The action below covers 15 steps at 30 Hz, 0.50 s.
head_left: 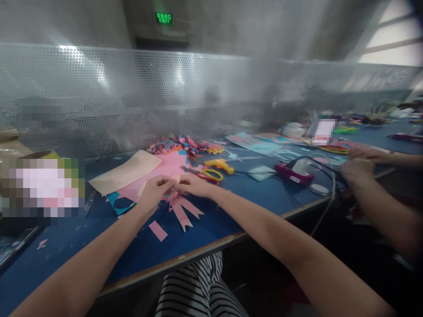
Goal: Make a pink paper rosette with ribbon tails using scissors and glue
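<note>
My left hand [155, 191] and my right hand [198, 186] meet over the table, fingers closed in a pinch on a pink paper ribbon bow [185, 211]. Its two notched tails hang down toward me, while its upper part is mostly hidden by my fingers. Just beyond my right hand lie scissors [212, 175] with red and yellow handles. A yellow tool that looks like a glue gun [220, 165] rests behind them. One small pink paper rectangle [158, 231] lies nearer me on the blue table [205, 233].
Beige [128, 171] and pink sheets [168, 163] lie behind my hands, with a heap of paper scraps [188, 144] beyond. A purple box [294, 172] and cables are to the right. Another person's hands [360, 160] work at far right. A perforated metal panel [109, 97] stands behind.
</note>
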Tool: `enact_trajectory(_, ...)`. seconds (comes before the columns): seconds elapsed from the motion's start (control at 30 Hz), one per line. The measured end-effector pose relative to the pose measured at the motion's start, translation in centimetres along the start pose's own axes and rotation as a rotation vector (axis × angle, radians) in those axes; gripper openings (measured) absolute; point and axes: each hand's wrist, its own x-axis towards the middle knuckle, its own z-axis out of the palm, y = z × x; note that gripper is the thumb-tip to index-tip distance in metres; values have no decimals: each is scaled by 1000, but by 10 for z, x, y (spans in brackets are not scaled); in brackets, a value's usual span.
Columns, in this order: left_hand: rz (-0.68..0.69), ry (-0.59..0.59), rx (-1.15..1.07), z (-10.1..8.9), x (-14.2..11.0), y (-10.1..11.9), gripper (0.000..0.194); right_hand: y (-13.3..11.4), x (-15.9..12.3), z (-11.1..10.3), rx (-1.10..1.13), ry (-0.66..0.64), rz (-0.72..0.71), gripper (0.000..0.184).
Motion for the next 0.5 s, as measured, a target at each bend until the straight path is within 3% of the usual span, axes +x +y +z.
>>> enact_trajectory(0.27,-36,42,-90,2,0,-3,25,1,4,-2,62,65,82,34)
enact_trajectory(0.5,-115,62,-140,5,-3,2,26,2,6,-2,155,132,150,20)
